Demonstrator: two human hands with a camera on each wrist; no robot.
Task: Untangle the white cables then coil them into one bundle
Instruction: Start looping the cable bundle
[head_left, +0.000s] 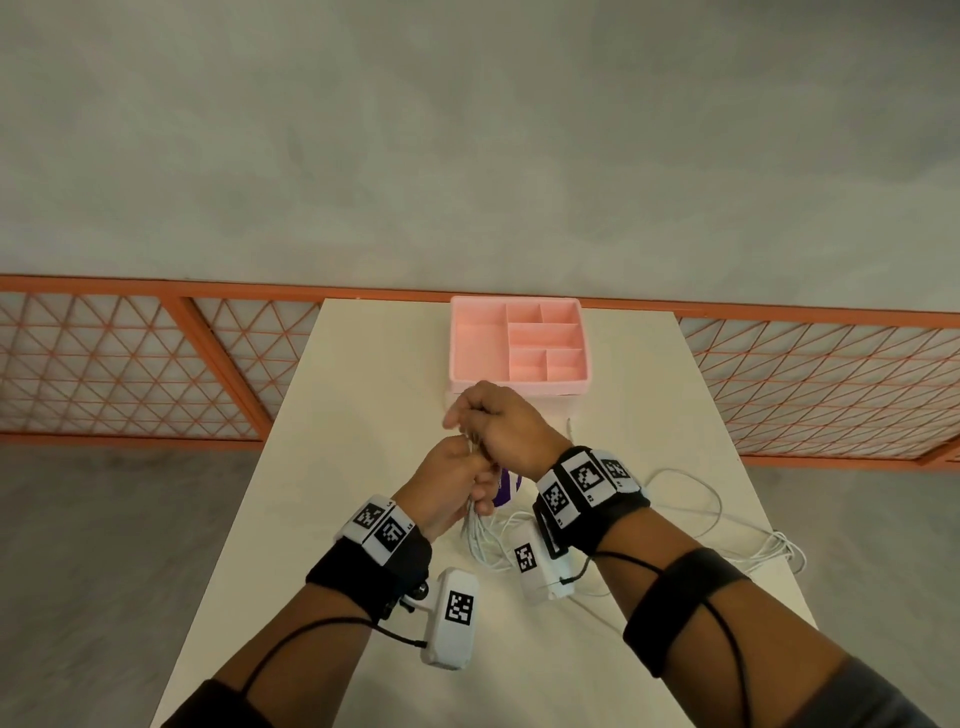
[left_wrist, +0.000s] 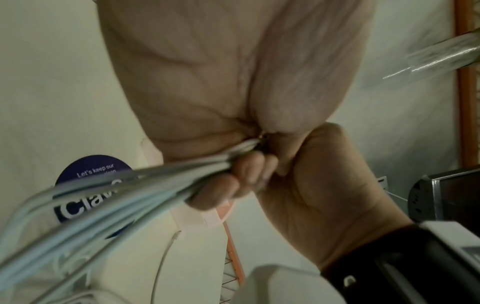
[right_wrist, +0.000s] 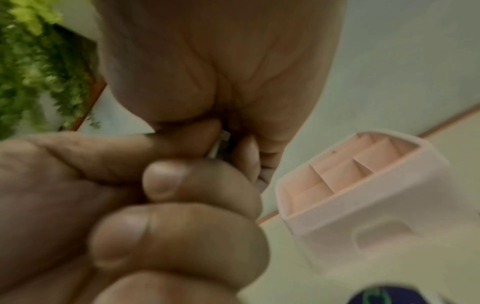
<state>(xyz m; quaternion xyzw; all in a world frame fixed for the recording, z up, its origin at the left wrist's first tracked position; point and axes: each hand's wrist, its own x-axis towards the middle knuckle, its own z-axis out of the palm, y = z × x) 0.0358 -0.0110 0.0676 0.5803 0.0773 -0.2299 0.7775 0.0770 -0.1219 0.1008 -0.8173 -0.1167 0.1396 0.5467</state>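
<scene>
White cables (head_left: 480, 535) looped, thin | left hand (head_left: 447, 486), right hand (head_left: 498, 423) fingers pinching strands | pink compartmented tray (head_left: 470, 384)

Bare forearms rigged with wrist gear

Each wrist wears a black band (head_left: 371, 569) topped with white black-patterned marker tiles (head_left: 582, 480); a white camera pod (head_left: 452, 618) hangs beneath, thin black cable (head_left: 311, 626) trailing back. A black strap (head_left: 675, 603) circles the right forearm.

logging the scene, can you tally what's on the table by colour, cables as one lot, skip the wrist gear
white: 1, the cables, gripped by the left hand and right hand, strands trailing to the right edge
pink: 1, the compartment tray
purple: 1, a round sticker, mostly hidden under the hands
total: 3
</scene>
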